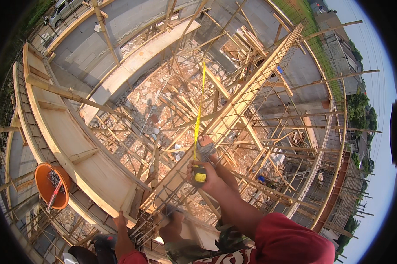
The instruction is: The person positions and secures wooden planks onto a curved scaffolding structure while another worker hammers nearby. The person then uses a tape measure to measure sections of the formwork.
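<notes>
A tape measure (199,174) with a black and yellow case is in my right hand (208,178), fingers closed round it. Its yellow blade (199,119) runs out away from me, over the framework and the ground far below. At the lower left, my left hand (121,220) grips the near end of a wooden formwork board (129,207); its fingers show only in part. Between my hands, steel rebar (152,207) lies in the long timber beam form (246,101). My feet in sandals stand on it, one foot (205,141) ahead of the other.
An orange bucket (42,180) holding small metal pieces and a red-handled tool stands on the left. Curved plywood formwork (68,119) sweeps past it. Bamboo and timber props cross beneath me over rubble (150,97). Grey block walls (82,33) surround this drop; dark objects (93,251) sit lower left.
</notes>
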A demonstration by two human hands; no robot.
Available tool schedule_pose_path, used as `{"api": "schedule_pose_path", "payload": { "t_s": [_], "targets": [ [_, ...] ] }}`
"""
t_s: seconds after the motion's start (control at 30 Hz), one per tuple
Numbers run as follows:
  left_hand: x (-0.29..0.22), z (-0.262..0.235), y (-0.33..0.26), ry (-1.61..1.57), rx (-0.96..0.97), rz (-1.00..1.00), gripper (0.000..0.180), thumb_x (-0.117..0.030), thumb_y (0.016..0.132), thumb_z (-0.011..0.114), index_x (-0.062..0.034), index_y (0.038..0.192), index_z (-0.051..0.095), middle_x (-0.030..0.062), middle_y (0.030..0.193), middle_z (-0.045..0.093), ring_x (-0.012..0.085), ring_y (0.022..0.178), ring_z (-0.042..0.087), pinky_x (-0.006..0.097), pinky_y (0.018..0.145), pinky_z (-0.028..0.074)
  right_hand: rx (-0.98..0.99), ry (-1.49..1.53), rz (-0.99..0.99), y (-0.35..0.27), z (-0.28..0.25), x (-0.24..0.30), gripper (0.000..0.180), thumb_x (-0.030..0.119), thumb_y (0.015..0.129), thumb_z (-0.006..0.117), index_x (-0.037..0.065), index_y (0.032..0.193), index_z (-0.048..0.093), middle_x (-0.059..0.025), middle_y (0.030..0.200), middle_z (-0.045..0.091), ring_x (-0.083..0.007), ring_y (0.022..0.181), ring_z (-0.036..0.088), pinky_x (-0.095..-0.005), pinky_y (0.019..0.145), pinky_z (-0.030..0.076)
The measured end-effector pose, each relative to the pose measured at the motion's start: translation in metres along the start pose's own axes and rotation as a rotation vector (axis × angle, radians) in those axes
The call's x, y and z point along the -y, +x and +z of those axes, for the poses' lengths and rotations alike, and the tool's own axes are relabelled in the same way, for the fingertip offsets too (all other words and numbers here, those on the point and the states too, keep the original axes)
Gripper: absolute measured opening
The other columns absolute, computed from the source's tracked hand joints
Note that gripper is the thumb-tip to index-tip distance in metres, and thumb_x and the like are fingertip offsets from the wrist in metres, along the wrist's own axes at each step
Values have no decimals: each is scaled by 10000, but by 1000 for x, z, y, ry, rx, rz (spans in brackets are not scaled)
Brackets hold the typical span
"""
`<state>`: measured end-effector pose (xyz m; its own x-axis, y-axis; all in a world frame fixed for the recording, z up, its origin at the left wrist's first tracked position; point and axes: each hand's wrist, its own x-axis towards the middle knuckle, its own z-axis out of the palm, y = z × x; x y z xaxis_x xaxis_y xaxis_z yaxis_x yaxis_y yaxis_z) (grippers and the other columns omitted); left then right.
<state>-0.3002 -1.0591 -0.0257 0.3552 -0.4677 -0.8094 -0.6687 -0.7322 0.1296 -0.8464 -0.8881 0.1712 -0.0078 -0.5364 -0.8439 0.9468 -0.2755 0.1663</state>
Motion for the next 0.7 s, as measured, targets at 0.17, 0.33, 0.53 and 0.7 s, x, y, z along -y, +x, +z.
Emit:
{"api": "schedule_pose_path", "payload": {
  "t_s": [0.17, 0.33, 0.53, 0.7],
  "targets": [
    [-3, -4, 3, -51, 60, 19, 1026, -545, 719, 749, 107, 1420, 380, 277, 1320, 563, 369, 1109, 599, 502, 928, 483, -143, -182, -161, -13, 7, 0, 161, 139, 965, 585, 71, 1103, 539, -98, 910, 609, -245, 777, 625, -390, 668, 549],
    [-12, -6, -14, 190, 37, 96, 973, -546, 735, 740, 97, 1390, 418, 263, 1307, 568, 365, 1117, 593, 521, 928, 477, -186, -150, -191, -18, 4, -5, 180, 152, 973, 574, 70, 1128, 533, -107, 895, 610, -260, 777, 627, -404, 660, 555],
    [-21, 1, -20, 251, -39, 41, 910, -556, 746, 730, 77, 1349, 479, 256, 1295, 580, 369, 1117, 589, 533, 922, 476, -157, -209, -243, -34, 4, -10, 205, 204, 988, 591, 73, 1138, 540, -97, 889, 615, -259, 785, 639, -413, 636, 566],
    [-20, -9, -18, 361, 28, 171, 767, -516, 790, 711, 66, 1272, 581, 225, 1217, 635, 334, 1080, 616, 481, 919, 496, 40, 26, -210, -55, -3, 6, 165, 196, 1005, 571, 75, 1115, 553, -71, 886, 606, -227, 789, 620, -376, 681, 558]
  ]
}}
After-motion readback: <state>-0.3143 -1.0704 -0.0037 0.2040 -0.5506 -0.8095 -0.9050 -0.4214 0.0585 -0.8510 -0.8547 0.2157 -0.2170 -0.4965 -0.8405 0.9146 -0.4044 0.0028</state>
